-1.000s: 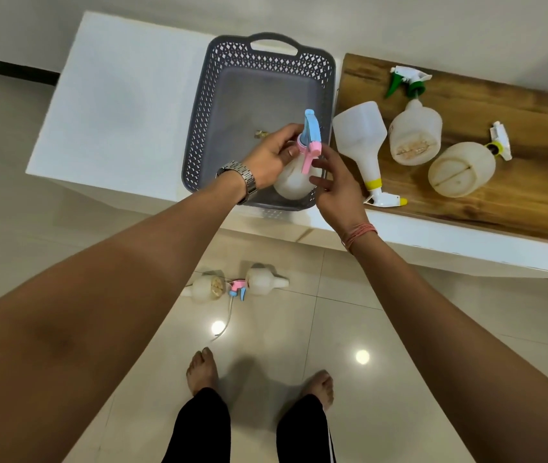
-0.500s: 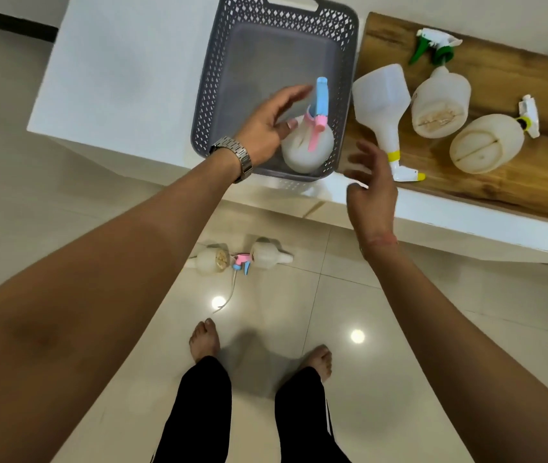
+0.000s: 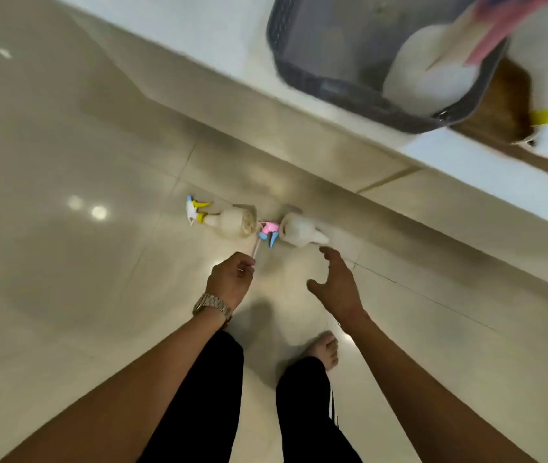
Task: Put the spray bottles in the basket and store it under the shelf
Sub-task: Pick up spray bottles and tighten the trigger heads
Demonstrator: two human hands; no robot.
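One spray bottle point(image 3: 429, 78) lay in the basket point(image 3: 316, 85) on the desk point(image 3: 219, 31), while two floor bottles point(image 3: 299, 230) waited below: left hand point(image 3: 231, 279) pinching a thin tube point(image 3: 255, 250), right hand point(image 3: 337, 285) spread empty.

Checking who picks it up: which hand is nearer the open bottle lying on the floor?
Right. The right hand reaches with fingertips just short of the open bottle. The left hand is farther, pinching the pink-and-blue sprayer's tube.
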